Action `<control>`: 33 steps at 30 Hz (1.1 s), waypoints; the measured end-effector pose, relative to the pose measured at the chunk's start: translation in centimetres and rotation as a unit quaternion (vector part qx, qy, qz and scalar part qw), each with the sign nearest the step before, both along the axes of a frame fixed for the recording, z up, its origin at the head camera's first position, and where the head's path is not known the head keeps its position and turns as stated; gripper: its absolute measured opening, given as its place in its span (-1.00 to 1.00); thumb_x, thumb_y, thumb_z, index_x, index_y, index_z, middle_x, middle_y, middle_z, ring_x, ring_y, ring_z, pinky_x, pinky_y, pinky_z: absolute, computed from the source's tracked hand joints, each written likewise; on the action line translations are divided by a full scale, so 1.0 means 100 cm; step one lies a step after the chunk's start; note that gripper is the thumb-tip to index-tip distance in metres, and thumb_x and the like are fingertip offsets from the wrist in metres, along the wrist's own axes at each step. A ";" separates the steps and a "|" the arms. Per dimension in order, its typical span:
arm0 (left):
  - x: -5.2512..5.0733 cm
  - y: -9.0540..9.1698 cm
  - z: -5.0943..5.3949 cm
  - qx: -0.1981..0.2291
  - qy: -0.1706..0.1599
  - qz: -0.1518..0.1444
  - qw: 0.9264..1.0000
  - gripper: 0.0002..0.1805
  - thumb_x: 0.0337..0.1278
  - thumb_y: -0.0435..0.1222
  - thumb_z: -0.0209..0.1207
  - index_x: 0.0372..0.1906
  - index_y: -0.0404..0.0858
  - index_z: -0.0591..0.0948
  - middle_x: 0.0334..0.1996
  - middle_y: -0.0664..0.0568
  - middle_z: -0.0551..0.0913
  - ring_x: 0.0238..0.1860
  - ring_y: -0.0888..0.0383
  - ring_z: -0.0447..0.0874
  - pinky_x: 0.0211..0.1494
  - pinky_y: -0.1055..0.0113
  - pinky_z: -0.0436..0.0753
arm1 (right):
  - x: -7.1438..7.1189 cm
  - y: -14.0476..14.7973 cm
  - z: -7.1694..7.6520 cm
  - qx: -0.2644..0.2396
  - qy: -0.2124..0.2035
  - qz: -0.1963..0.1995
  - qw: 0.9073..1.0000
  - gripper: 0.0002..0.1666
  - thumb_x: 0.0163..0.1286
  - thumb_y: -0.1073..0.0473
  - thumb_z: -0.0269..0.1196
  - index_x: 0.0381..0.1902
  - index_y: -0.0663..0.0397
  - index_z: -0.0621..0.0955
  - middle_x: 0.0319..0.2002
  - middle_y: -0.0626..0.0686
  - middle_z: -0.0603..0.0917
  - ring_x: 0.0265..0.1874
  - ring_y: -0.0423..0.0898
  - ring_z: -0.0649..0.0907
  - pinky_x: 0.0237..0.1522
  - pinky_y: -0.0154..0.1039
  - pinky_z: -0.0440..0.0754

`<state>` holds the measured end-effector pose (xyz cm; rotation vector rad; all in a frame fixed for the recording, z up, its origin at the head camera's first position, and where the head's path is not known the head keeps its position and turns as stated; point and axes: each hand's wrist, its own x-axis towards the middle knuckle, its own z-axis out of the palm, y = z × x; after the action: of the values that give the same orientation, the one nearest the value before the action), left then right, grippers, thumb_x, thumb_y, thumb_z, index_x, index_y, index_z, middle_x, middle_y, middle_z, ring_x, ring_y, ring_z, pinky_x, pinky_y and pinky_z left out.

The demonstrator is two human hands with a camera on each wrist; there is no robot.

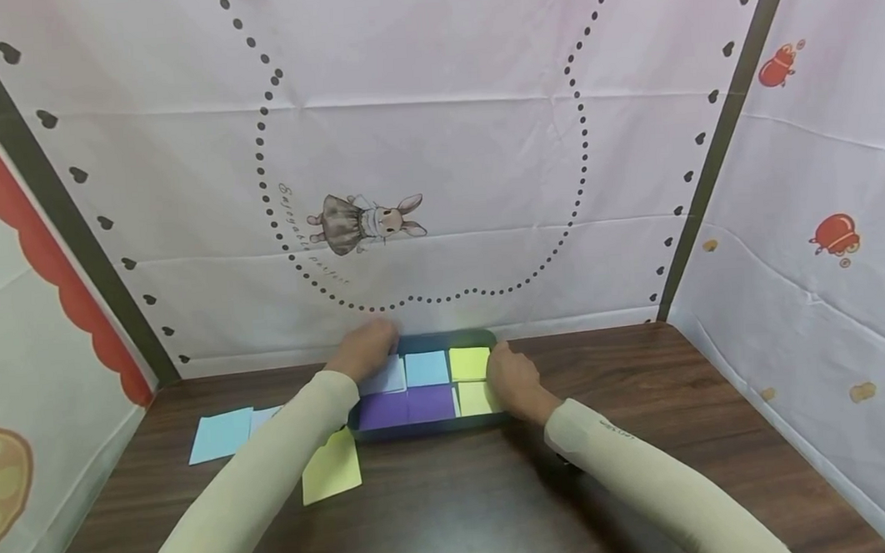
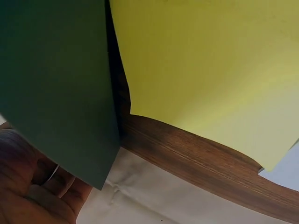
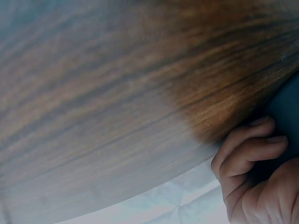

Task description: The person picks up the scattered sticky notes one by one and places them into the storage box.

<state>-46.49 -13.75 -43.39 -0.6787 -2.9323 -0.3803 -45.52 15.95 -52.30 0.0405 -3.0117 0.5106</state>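
A dark green tray [image 1: 435,430] stands at the back of the table, holding square paper notes in two rows. Purple notes [image 1: 428,402] lie at its front, a blue note [image 1: 426,367] at the back middle, and yellow notes [image 1: 469,363] at the right. My left hand [image 1: 364,352] grips the tray's left end; the left wrist view shows its fingers at the green wall [image 2: 60,84]. At the right end, my right hand [image 1: 519,381] holds the tray, its fingers [image 3: 254,148] curled against the side in the right wrist view.
Outside the tray, a yellow note [image 1: 331,470] lies by its front left corner. Further left is a light blue note [image 1: 221,434], beside a paler one partly behind the left sleeve. Printed cloth [image 1: 437,168] hangs behind the wooden table [image 1: 455,510] and at both sides.
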 end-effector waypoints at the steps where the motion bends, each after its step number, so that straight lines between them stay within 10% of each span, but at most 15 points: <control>1: 0.001 0.000 0.000 -0.003 0.002 0.002 1.000 -0.81 0.38 -0.55 0.26 -0.25 -0.20 0.68 -0.34 -0.01 0.71 -0.33 0.07 0.63 -0.22 0.09 0.70 | -0.002 0.000 -0.002 -0.001 -0.002 0.000 1.000 -0.63 0.61 0.27 -0.02 0.20 0.35 0.53 -0.42 0.20 0.70 -0.47 0.11 0.69 -0.47 0.10 0.72; 7: 0.011 0.001 0.004 -0.031 0.003 0.015 0.999 -0.85 0.31 -0.55 0.36 -0.25 -0.24 0.71 -0.31 -0.04 0.73 -0.30 0.04 0.64 -0.11 0.05 0.75 | -0.010 0.000 -0.009 0.003 -0.014 0.001 1.000 -0.63 0.63 0.25 -0.03 0.22 0.35 0.53 -0.48 0.13 0.65 -0.53 0.03 0.65 -0.55 -0.01 0.64; 25: -0.012 -0.022 -0.011 -0.014 -0.006 0.007 1.000 -0.82 0.18 -0.46 0.48 -0.15 -0.21 0.82 -0.23 -0.03 0.82 -0.26 0.07 0.70 -0.12 0.03 0.78 | -0.001 0.001 -0.006 0.031 0.010 0.008 0.999 -0.70 0.62 0.27 -0.01 0.09 0.36 0.55 -0.41 0.19 0.70 -0.49 0.11 0.70 -0.50 0.08 0.72; 33: 0.029 -0.026 0.034 0.010 0.009 -0.005 1.000 -0.91 0.28 -0.45 0.38 -0.17 -0.25 0.76 -0.27 -0.06 0.79 -0.26 0.01 0.69 -0.11 -0.01 0.75 | 0.023 -0.008 0.026 0.013 0.012 0.010 1.000 -0.66 0.55 0.34 0.03 0.14 0.44 0.56 -0.40 0.23 0.70 -0.47 0.14 0.67 -0.44 0.10 0.74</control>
<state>-43.55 -16.38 -40.00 -0.6903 -2.9048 -0.4008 -43.26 15.19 -49.74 0.0768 -2.9980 0.4691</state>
